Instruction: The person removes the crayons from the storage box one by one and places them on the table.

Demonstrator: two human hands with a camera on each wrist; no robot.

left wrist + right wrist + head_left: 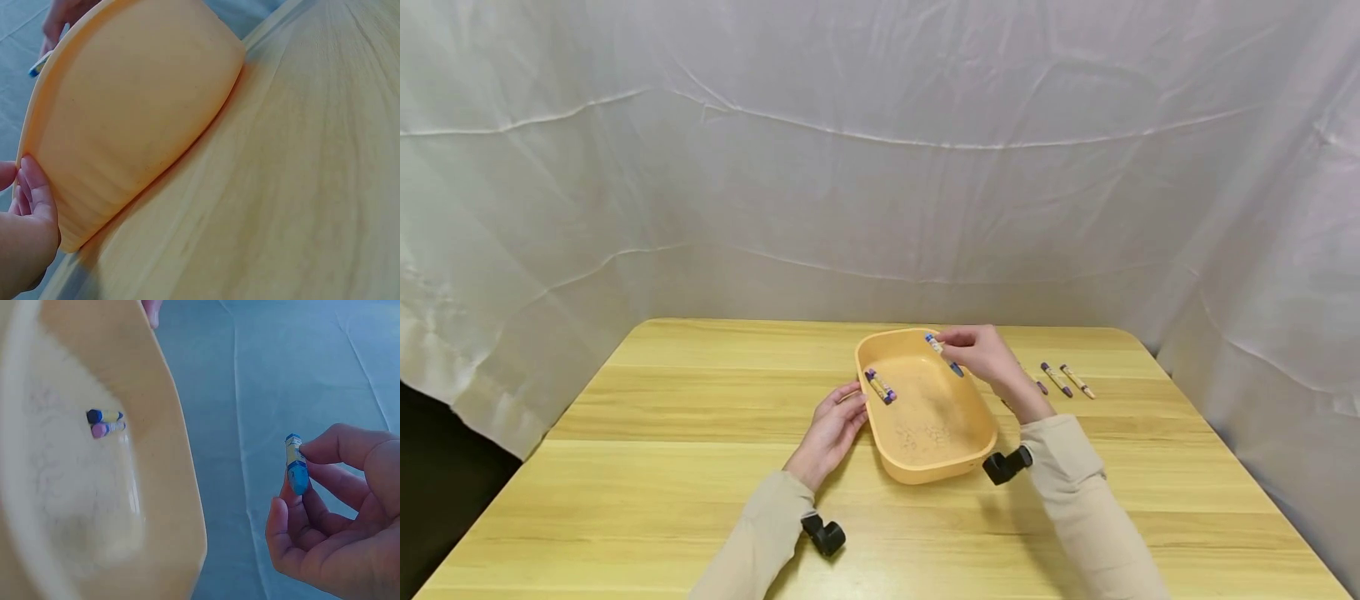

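while a person sits at a pale wooden table (700, 467) backed by a white cloth, their right hand (988, 358) pinches a blue crayon (942, 352) between thumb and fingertips, holding it in the air over the far end of a shallow orange tray (925, 471). from the right wrist view the crayon (295, 464) points upward, gripped near its lower half, with the tray's rim (181, 487) just beside it.

the left hand (829, 429) rests with relaxed, nearly straight fingers (34, 187) against the tray's near left wall (125, 137), steadying it rather than gripping it.

two crayons (880, 387) already lie side by side inside the tray near its left wall (one dark blue, one pink at the tip, as the right wrist view shows (105, 422)).

on the table to the right of the tray, well apart from it, lie at least two more loose crayons (1066, 379); a third may be half hidden behind the right wrist.

judging by this, the gathering is roughly at its midpoint: two in, one held above the tray, a few left outside.
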